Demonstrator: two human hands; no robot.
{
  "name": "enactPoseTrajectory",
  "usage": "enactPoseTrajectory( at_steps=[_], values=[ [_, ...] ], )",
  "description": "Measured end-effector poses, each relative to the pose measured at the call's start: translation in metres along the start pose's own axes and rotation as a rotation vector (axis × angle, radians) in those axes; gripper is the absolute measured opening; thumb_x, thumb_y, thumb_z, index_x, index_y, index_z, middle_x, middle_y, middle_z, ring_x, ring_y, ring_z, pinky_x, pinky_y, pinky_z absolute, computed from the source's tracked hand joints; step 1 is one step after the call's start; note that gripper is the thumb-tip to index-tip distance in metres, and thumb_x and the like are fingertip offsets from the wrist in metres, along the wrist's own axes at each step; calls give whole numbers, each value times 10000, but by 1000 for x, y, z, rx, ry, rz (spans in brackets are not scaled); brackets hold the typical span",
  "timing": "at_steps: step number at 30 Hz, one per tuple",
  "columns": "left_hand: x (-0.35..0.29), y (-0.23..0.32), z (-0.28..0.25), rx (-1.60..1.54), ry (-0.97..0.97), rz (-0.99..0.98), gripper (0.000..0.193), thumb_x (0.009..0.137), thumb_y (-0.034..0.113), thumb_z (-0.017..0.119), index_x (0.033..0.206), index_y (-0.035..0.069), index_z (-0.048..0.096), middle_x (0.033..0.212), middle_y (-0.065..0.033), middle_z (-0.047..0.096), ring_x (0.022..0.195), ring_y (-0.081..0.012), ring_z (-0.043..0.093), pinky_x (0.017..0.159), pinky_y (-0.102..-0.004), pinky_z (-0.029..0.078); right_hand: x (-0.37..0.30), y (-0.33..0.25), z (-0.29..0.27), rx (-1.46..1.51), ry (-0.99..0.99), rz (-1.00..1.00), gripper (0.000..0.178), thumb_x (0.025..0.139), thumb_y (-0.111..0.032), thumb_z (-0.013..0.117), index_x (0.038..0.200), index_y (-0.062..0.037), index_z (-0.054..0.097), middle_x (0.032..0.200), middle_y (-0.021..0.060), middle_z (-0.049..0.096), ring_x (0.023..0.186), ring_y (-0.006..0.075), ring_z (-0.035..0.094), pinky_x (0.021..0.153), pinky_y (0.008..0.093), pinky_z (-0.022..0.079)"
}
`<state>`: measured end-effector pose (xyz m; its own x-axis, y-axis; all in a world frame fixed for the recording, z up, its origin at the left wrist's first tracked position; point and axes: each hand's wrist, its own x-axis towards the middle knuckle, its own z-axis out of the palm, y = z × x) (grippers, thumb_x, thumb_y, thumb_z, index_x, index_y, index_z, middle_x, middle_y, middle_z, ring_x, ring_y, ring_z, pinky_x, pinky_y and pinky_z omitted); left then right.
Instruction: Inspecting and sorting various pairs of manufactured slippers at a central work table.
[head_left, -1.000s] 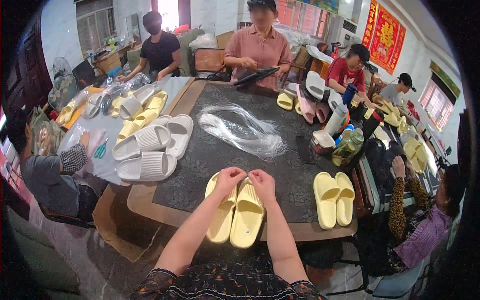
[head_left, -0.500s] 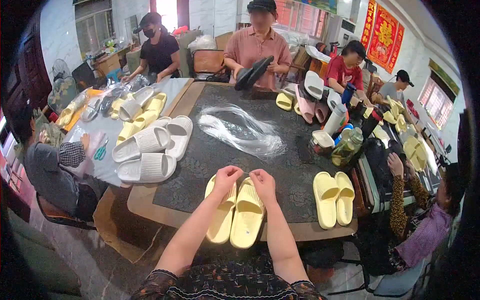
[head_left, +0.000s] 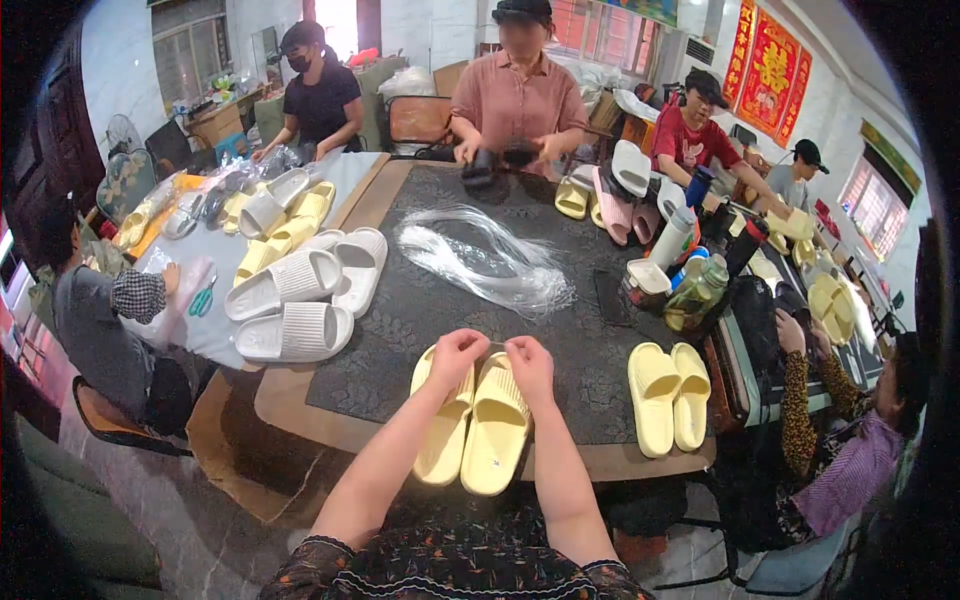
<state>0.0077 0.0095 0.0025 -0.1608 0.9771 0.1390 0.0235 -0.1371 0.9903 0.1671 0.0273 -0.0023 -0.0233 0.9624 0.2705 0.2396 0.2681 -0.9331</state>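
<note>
A pair of pale yellow slide slippers [head_left: 497,425] lies side by side at the table's near edge, toes pointing away from me. Above their straps, my left hand [head_left: 456,362] and my right hand [head_left: 531,370] are both closed in a pinch. Between the fingertips runs a short, thin clear plastic strand [head_left: 496,346]; its ends are hidden by my fingers. Farther off on the dark tabletop lies a loose bundle of similar clear plastic strands [head_left: 480,262]. A second yellow slipper pair [head_left: 655,400] sits to the right of my right hand.
Stacked light grey slippers [head_left: 295,332] lie at left, with teal scissors [head_left: 202,298] beyond. At right stand a white bottle [head_left: 672,238], a jar of greenish liquid [head_left: 697,292] and a lidded container [head_left: 646,282]. Several co-workers surround the tables; one opposite handles dark slippers [head_left: 480,168].
My hands stay almost in place, still pinching the strand. Across the table, a co-worker has lowered the dark slippers and moved them apart. The person in red now stretches an arm rightward.
</note>
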Motion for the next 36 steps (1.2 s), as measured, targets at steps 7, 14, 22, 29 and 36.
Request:
enactPoseTrajectory(
  at_steps=[7,14,22,29,36],
  values=[
    [2,-8,-1,28,-57,16,124,831,133,671,884,20,676,763,4,646,697,-63,570,650,-224,465,-1,5,-2,-96,-118,-61,162,863,-167,648,894,-8,636,660,15,604,605,63,525,564,256,429],
    [6,-16,-10,-23,23,3,154,831,137,674,911,6,676,783,-17,665,714,-73,589,667,-237,479,-2,-5,2,-20,-109,-41,162,854,-171,653,913,-20,645,663,23,611,604,67,539,572,255,441],
    [6,-8,-5,-27,21,-21,132,828,141,675,880,20,679,755,5,645,686,-62,563,627,-226,459,1,4,0,48,19,30,145,852,-159,662,892,-20,655,690,-3,619,652,49,546,604,227,443],
    [4,-10,-3,-57,9,-19,132,825,141,678,877,19,677,746,11,638,685,-55,554,627,-220,451,-3,-11,-2,-54,-120,10,175,842,-198,664,903,-34,653,648,32,620,589,78,545,580,260,446],
    [5,-14,-4,-51,13,-34,124,837,128,673,883,13,665,749,20,618,687,-48,535,629,-213,435,-4,-12,-3,-107,-179,-1,163,842,-166,668,906,-17,657,659,-7,598,618,43,516,591,231,443]
  ],
)
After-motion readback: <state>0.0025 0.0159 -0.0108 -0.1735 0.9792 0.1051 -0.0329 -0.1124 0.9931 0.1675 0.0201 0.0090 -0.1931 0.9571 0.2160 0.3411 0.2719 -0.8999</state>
